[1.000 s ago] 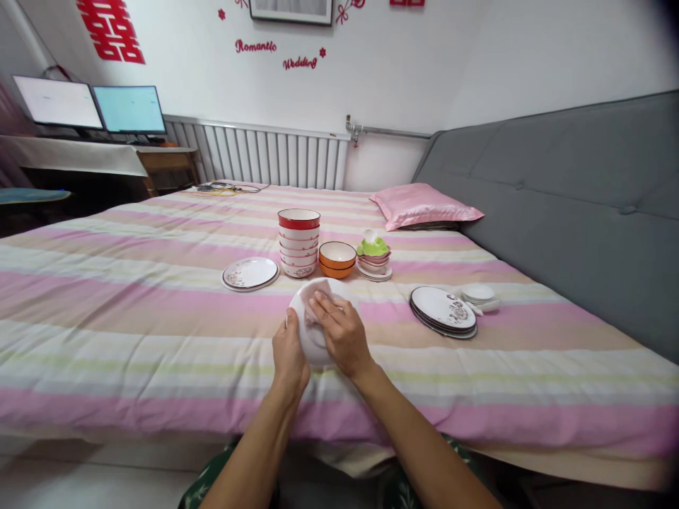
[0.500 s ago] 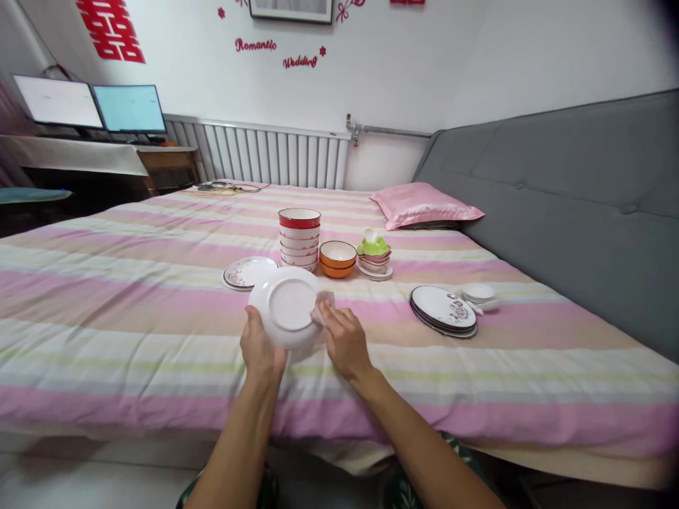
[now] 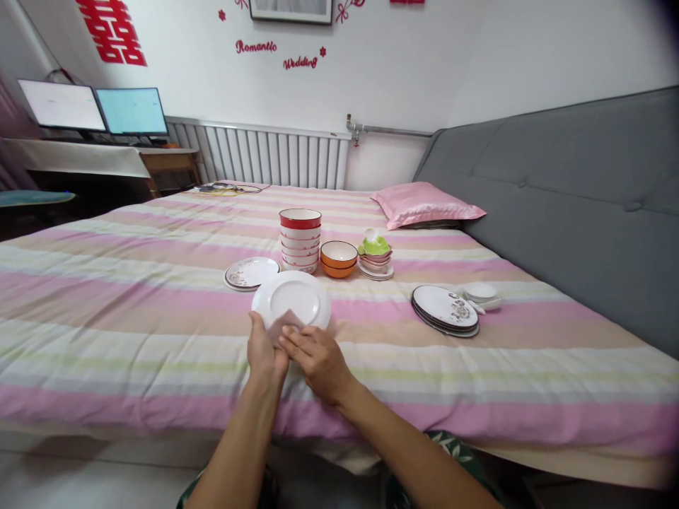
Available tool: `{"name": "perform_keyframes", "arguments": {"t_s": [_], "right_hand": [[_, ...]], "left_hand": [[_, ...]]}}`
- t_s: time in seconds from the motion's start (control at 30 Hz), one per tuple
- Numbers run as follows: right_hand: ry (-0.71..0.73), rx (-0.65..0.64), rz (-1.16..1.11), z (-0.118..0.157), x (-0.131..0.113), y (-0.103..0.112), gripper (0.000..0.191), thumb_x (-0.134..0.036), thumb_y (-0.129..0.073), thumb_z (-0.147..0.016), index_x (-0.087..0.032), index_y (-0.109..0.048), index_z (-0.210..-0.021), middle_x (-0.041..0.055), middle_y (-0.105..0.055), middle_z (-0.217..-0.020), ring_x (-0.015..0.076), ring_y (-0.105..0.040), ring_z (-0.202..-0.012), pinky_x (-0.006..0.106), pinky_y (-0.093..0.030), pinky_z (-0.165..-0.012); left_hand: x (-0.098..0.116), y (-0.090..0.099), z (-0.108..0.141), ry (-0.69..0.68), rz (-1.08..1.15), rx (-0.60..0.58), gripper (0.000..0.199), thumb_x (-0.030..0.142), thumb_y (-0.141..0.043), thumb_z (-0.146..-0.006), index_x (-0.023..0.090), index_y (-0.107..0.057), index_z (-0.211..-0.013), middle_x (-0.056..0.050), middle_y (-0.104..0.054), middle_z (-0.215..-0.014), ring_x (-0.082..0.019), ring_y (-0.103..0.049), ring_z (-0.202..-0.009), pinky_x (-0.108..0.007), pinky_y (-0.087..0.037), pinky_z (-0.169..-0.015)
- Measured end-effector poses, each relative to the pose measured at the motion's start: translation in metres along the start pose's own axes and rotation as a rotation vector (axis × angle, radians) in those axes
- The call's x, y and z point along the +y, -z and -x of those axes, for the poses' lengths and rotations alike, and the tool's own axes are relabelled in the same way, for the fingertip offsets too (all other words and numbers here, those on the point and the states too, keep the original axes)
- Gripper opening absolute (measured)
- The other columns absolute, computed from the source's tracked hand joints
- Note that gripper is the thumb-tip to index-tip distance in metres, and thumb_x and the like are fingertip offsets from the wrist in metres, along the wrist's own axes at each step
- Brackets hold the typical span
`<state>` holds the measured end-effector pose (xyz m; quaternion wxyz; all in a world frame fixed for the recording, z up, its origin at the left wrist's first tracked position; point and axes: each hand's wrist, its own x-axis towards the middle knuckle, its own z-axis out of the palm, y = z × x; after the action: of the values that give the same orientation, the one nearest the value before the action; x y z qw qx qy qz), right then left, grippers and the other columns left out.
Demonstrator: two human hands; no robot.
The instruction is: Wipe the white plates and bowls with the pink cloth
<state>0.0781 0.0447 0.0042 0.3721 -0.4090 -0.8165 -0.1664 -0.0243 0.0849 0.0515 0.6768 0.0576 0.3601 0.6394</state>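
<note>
A white plate point(image 3: 296, 291), its underside with the foot ring facing me, is tilted up over the bed's near half. My left hand point(image 3: 264, 348) grips it by its lower left rim, thumb on the near face. Pressed against the plate's lower part is a pale pinkish cloth point(image 3: 285, 324), pinched under the fingers of my right hand point(image 3: 317, 359). Just behind the plate stand a stack of white bowls with a red one on top point(image 3: 300, 240) and a small pile of patterned plates point(image 3: 250, 271).
Orange bowls point(image 3: 338, 259) and small dishes with a green leaf-shaped one point(image 3: 375, 246) stand mid-bed. To the right lie stacked dark-rimmed plates point(image 3: 444, 309) and small white dishes with a spoon point(image 3: 482, 293). A pink pillow point(image 3: 427, 203) rests by the grey headboard point(image 3: 562, 184).
My right hand has slid the cloth from the plate's right edge to its lower left part, close to my left hand. The plate has tilted slightly back.
</note>
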Motion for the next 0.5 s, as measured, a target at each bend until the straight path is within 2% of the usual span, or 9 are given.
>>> {"name": "perform_keyframes", "arguments": {"t_s": [0.1, 0.17, 0.23, 0.3, 0.4, 0.5], "right_hand": [[-0.029, -0.001, 0.009, -0.003, 0.0, 0.002, 0.034, -0.017, -0.046, -0.091, -0.023, -0.058, -0.122, 0.0038, -0.06, -0.123, 0.0183, -0.055, -0.101, 0.033, -0.049, -0.081], [-0.067, 0.015, 0.011, -0.005, 0.002, 0.006, 0.034, -0.018, -0.046, -0.091, -0.025, -0.057, -0.123, 0.0027, -0.06, -0.124, 0.0185, -0.054, -0.102, 0.034, -0.048, -0.083], [-0.103, 0.045, 0.011, -0.006, 0.004, 0.012, 0.034, -0.019, -0.046, -0.092, -0.026, -0.057, -0.122, 0.0003, -0.059, -0.125, 0.0184, -0.053, -0.104, 0.034, -0.047, -0.085], [-0.125, 0.074, 0.016, -0.007, 0.006, 0.018, 0.033, -0.021, -0.046, -0.092, -0.027, -0.058, -0.122, -0.0015, -0.059, -0.126, 0.0182, -0.051, -0.106, 0.034, -0.046, -0.087], [-0.138, 0.121, 0.041, -0.009, 0.011, 0.024, 0.033, -0.02, -0.047, -0.091, -0.026, -0.058, -0.122, -0.0021, -0.057, -0.127, 0.0187, -0.049, -0.108, 0.034, -0.044, -0.088], [-0.187, 0.149, 0.067, -0.013, 0.02, 0.026, 0.037, -0.015, -0.046, -0.09, -0.025, -0.057, -0.123, -0.0006, -0.056, -0.129, 0.0199, -0.048, -0.105, 0.035, -0.042, -0.089]], "left_hand": [[-0.013, -0.005, 0.008, -0.099, -0.081, -0.037, 0.039, 0.039, -0.042, -0.091, 0.008, -0.06, -0.073, -0.004, -0.061, -0.057, -0.01, -0.059, -0.048, -0.017, -0.049, -0.046], [-0.021, -0.008, 0.014, -0.149, -0.087, -0.107, 0.035, 0.033, -0.044, -0.09, 0.009, -0.06, -0.072, -0.003, -0.061, -0.059, -0.008, -0.06, -0.051, -0.015, -0.049, -0.05], [-0.026, -0.012, 0.018, -0.179, -0.094, -0.155, 0.031, 0.031, -0.046, -0.089, 0.009, -0.063, -0.075, -0.002, -0.063, -0.063, -0.007, -0.061, -0.055, -0.013, -0.049, -0.054], [-0.03, -0.014, 0.021, -0.187, -0.12, -0.152, 0.031, 0.032, -0.048, -0.088, 0.009, -0.065, -0.078, -0.003, -0.065, -0.067, -0.007, -0.062, -0.059, -0.013, -0.049, -0.056], [-0.035, -0.015, 0.022, -0.197, -0.153, -0.131, 0.031, 0.033, -0.048, -0.087, 0.009, -0.068, -0.083, -0.006, -0.069, -0.076, -0.01, -0.065, -0.067, -0.016, -0.05, -0.062], [-0.041, -0.012, 0.02, -0.21, -0.155, -0.158, 0.03, 0.031, -0.048, -0.088, 0.01, -0.068, -0.091, -0.009, -0.071, -0.089, -0.013, -0.067, -0.078, -0.021, -0.051, -0.072]]}}
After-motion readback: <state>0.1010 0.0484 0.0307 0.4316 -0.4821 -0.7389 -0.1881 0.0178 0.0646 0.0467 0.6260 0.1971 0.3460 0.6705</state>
